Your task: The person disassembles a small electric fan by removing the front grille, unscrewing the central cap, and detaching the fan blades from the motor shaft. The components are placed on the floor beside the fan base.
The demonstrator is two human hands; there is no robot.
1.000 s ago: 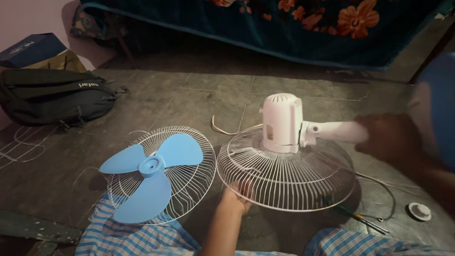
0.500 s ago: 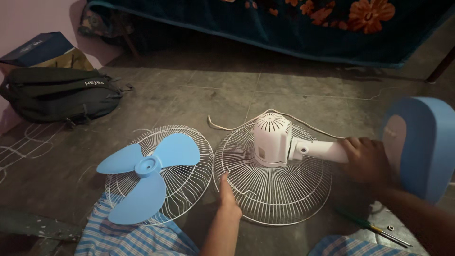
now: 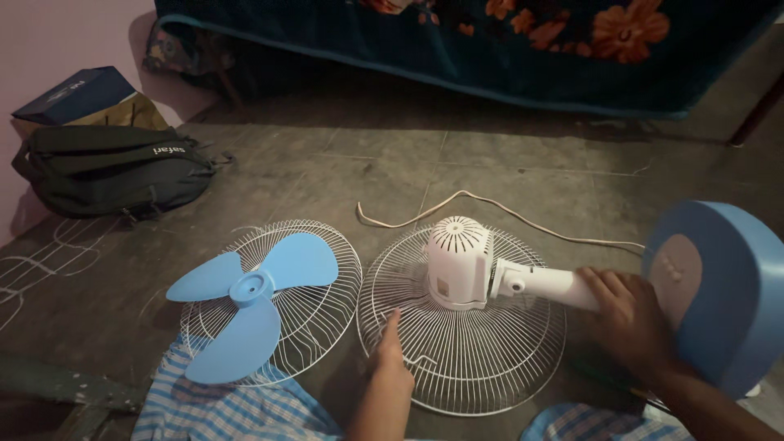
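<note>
A white fan motor housing lies face down on a white wire guard on the floor. My right hand grips the fan's white neck, just before the blue round base, which is tipped up at the right. My left hand rests with fingers together on the near left rim of that guard. To the left a second wire guard lies flat with a blue three-blade propeller on it.
A white power cord snakes across the grey floor tiles behind the fan. A dark backpack and a blue box sit at the far left by the wall. A bed with a floral blanket spans the back.
The fan has been laid lower and turned, its blue base swinging into view at the right. My right hand slid along the neck; my left hand moved from under the rim onto it.
</note>
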